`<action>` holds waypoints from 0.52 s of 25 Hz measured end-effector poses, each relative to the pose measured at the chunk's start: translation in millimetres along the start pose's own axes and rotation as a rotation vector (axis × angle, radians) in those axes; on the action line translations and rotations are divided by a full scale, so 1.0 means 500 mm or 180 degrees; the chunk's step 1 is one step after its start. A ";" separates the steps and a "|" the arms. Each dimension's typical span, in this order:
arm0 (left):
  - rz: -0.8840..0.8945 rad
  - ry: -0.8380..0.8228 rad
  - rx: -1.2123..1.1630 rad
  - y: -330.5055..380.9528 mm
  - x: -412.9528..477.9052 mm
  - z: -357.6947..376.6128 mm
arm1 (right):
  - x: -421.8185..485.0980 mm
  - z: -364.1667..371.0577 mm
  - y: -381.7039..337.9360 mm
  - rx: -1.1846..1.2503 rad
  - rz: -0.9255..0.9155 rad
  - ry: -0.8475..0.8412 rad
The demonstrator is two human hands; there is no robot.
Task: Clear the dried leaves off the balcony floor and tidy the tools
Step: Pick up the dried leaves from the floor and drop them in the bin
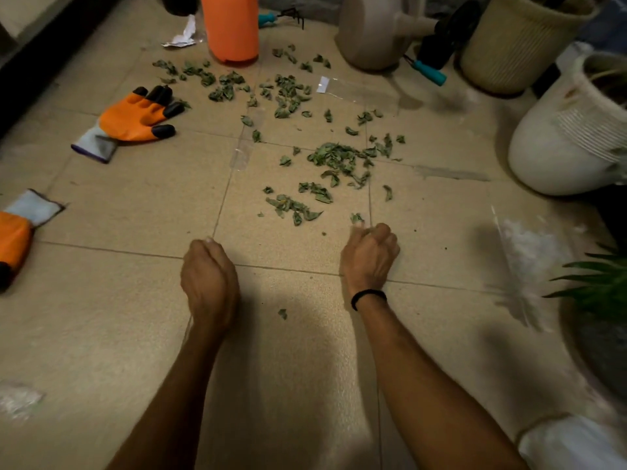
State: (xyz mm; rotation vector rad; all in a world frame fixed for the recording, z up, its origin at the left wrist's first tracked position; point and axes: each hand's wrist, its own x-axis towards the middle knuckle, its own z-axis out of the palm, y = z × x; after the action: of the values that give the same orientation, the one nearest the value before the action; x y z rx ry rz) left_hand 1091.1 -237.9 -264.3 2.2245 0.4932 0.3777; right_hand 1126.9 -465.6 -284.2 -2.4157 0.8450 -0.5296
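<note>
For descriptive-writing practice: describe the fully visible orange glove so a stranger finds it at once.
Start at the orange sprayer tank, top of view. Down-left of it, beside the dried leaves, lies the orange glove. Unlike the second glove, cut by the left edge, it shows whole.

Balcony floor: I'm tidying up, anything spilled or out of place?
Dried leaves lie scattered over the tiles; one orange glove lies left of them, a second glove at the left edge; crumpled paper beside the orange canister.

Leaves (339,161) lie scattered on the floor (118,334) between a glove (135,120) at left and a pot (559,154) at right.
</note>
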 end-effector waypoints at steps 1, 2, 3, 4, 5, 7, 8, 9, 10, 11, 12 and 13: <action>0.0094 -0.0100 -0.0124 -0.001 -0.029 0.000 | -0.002 0.004 0.002 -0.0244 -0.0142 -0.0041; 0.0197 -0.0199 -0.0240 -0.003 -0.056 0.001 | -0.003 0.011 0.003 -0.0402 -0.0236 -0.0033; 0.0284 -0.0296 -0.0337 -0.006 -0.082 0.002 | -0.002 0.015 0.000 -0.0457 -0.0248 -0.0019; 0.0326 -0.0412 -0.0425 -0.008 -0.107 0.002 | 0.000 0.017 -0.002 -0.0433 -0.0206 -0.0019; 0.0352 -0.0530 -0.0493 -0.011 -0.128 0.001 | 0.001 0.013 -0.002 -0.0343 -0.0159 -0.0043; 0.0460 -0.0797 -0.0491 -0.023 -0.165 -0.009 | 0.003 0.000 -0.001 -0.0053 -0.0103 -0.0106; 0.0586 -0.0932 -0.0395 -0.031 -0.179 -0.014 | 0.005 -0.007 -0.003 0.0040 -0.0112 -0.0125; 0.0748 -0.1054 -0.0262 -0.038 -0.191 -0.018 | 0.009 -0.012 -0.006 0.0078 -0.0111 -0.0186; 0.0866 -0.1149 -0.0132 -0.044 -0.198 -0.021 | 0.014 -0.013 -0.012 0.0065 -0.0107 -0.0259; 0.0909 -0.1199 -0.0043 -0.046 -0.202 -0.023 | 0.021 -0.010 -0.020 0.0046 -0.0103 -0.0328; 0.0893 -0.1227 0.0010 -0.048 -0.202 -0.025 | 0.029 -0.005 -0.029 0.0048 -0.0092 -0.0409; 0.0850 -0.1267 0.0052 -0.048 -0.202 -0.025 | 0.035 -0.001 -0.036 0.0054 -0.0094 -0.0484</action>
State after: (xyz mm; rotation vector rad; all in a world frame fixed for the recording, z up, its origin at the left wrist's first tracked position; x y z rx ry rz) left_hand 991.8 -262.3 -285.5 2.3087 -0.0130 0.0595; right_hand 1147.8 -465.2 -270.0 -2.4211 0.7383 -0.3571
